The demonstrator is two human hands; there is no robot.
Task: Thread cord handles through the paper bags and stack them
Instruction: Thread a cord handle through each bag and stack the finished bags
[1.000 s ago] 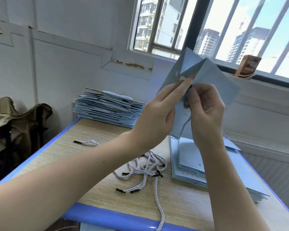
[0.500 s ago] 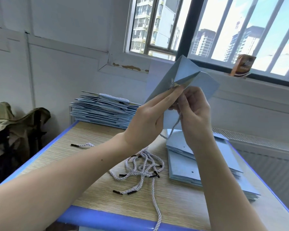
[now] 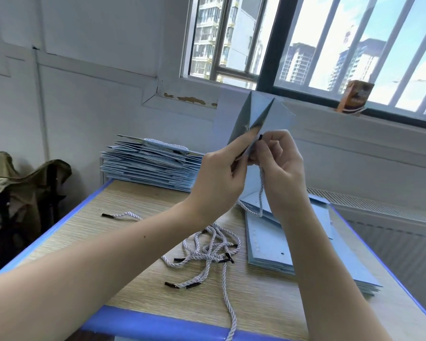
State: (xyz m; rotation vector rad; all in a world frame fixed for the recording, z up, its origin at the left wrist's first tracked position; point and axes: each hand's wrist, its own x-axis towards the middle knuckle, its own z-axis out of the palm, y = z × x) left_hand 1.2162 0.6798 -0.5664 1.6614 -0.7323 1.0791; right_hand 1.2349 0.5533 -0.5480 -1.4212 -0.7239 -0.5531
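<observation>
Black cord tip (image 3: 260,137) now pokes above right hand (image 3: 279,168) (earlier hidden).

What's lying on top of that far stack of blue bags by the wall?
A white twisted cord handle lies across the top bag of the far stack, so these look finished. The left hand covers the stack's right end; what lies there is hidden.

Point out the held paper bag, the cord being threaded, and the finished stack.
held paper bag (image 3: 279,113): head view, right upper panel.
cord being threaded (image 3: 261,190): head view, strand hanging below the right hand.
finished stack (image 3: 143,168): head view, front edges of the pile.
</observation>
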